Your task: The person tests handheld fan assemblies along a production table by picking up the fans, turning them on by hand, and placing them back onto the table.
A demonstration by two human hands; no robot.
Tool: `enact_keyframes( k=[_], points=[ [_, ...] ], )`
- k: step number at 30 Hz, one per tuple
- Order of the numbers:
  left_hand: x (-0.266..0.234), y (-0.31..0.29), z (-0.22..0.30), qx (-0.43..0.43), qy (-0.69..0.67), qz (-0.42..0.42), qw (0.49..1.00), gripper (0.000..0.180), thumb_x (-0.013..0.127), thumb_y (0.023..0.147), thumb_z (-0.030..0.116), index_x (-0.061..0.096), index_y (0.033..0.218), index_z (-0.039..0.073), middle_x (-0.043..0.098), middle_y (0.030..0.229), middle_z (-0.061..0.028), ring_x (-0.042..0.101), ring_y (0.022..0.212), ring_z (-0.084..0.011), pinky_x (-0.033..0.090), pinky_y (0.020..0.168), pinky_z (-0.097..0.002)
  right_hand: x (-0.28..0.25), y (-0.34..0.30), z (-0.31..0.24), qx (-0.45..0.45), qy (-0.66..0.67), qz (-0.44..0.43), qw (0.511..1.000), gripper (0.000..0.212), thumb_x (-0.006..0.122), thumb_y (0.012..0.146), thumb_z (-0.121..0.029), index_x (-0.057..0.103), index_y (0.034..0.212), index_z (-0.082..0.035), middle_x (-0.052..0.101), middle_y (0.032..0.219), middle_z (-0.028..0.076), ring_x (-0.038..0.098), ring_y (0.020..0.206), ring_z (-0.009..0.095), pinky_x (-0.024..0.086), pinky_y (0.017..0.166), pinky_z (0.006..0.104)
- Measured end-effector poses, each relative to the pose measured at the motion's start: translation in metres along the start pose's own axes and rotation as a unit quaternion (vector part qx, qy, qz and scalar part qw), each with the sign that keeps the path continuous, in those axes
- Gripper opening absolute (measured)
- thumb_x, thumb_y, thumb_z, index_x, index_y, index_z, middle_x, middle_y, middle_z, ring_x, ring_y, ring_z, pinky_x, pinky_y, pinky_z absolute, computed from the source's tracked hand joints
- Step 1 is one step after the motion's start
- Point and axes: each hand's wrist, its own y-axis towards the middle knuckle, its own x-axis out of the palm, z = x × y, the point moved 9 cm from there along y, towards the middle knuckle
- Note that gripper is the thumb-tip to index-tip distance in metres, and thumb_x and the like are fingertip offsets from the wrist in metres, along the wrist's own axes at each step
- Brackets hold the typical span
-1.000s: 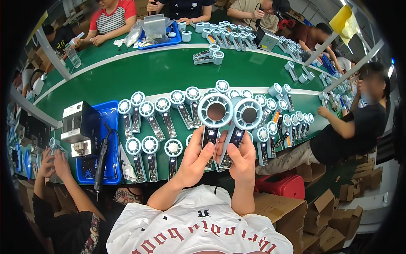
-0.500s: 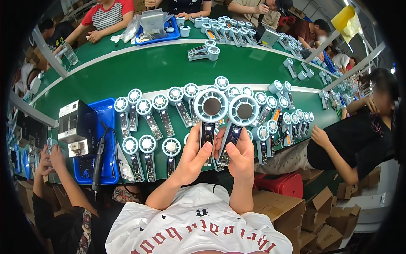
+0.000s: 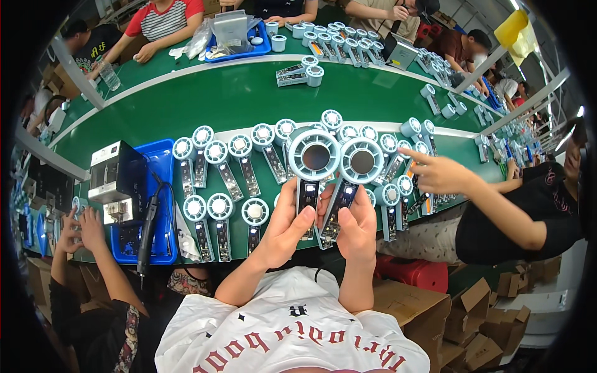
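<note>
In the head view, our left hand [image 3: 283,221] is clamping the handle of the left fan unit [image 3: 314,166], its thumb lying along the near face. Our right hand [image 3: 354,227] is gripping the right fan unit [image 3: 352,179] likewise, thumb on the handle; most fingertips are hiding behind, so we are not telling how they close there.

Both held units are hovering in front of us, over the near edge of the green bench [image 3: 460,148], round heads pointing away. The left one's long axis is running almost straight from our body; the right one's is slanting, its handle end leaning toward the left unit. The heads are sitting side by side, but we are not making out whether they touch. Each hand is nearest its own handle.

Other light blue units [image 3: 240,145] are lying along the bench's near and far edges. Toward its left end, a blue tray [image 3: 165,248] is carrying a black screwdriver [image 3: 148,230]. Toward the right end, a co-worker's hand [image 3: 438,174] is extending a finger over more units.
</note>
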Motion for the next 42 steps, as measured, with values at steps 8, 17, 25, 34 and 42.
enact_keyframes(
  k=[8, 17, 25, 34, 42],
  points=[
    [0.003, 0.000, 0.000, 0.005, -0.004, -0.005, 1.000, 0.047, 0.045, 0.095, 0.020, 0.028, 0.133, -0.002, 0.050, 0.099, -0.0108, 0.047, 0.079, -0.0164, 0.043, 0.070, -0.0275, 0.001, -0.002, -0.005, -0.022, -0.010, -0.014, 1.000, 0.044, 0.057, 0.084, -0.004, 0.038, 0.123, 0.005, 0.054, 0.104, 0.016, 0.054, 0.078, 0.021, 0.047, 0.065, 0.0288],
    [-0.002, -0.001, -0.006, -0.002, 0.019, -0.005, 1.000, 0.045, 0.043, 0.096, 0.018, 0.029, 0.133, -0.002, 0.050, 0.099, -0.0105, 0.047, 0.077, -0.0161, 0.043, 0.069, -0.0267, -0.005, -0.003, 0.003, 0.010, -0.020, 0.021, 1.000, 0.040, 0.056, 0.083, -0.002, 0.040, 0.119, 0.004, 0.054, 0.102, 0.016, 0.055, 0.076, 0.021, 0.047, 0.064, 0.0290],
    [-0.003, 0.001, -0.004, 0.001, 0.005, 0.009, 1.000, 0.040, 0.041, 0.096, 0.016, 0.031, 0.131, -0.001, 0.050, 0.096, -0.0096, 0.047, 0.075, -0.0154, 0.043, 0.068, -0.0251, 0.000, 0.000, 0.001, -0.002, -0.004, 0.000, 1.000, 0.036, 0.053, 0.083, -0.001, 0.041, 0.117, 0.004, 0.055, 0.098, 0.017, 0.055, 0.074, 0.021, 0.046, 0.062, 0.0277],
    [-0.002, -0.002, -0.006, -0.001, 0.001, 0.012, 1.000, 0.035, 0.039, 0.097, 0.017, 0.035, 0.128, 0.000, 0.051, 0.094, -0.0088, 0.047, 0.074, -0.0148, 0.043, 0.066, -0.0244, -0.001, -0.005, 0.000, -0.022, -0.025, -0.001, 0.999, 0.040, 0.052, 0.087, -0.009, 0.040, 0.123, 0.005, 0.055, 0.100, 0.018, 0.054, 0.071, 0.021, 0.048, 0.056, 0.0284],
    [-0.009, -0.001, -0.016, -0.003, 0.031, 0.029, 0.999, 0.029, 0.037, 0.099, 0.019, 0.039, 0.121, 0.001, 0.050, 0.091, -0.0080, 0.048, 0.070, -0.0149, 0.043, 0.064, -0.0242, -0.006, -0.005, 0.002, -0.008, -0.031, 0.033, 0.999, 0.032, 0.047, 0.092, -0.011, 0.042, 0.119, 0.004, 0.056, 0.095, 0.017, 0.054, 0.066, 0.020, 0.047, 0.054, 0.0267]
  ],
)
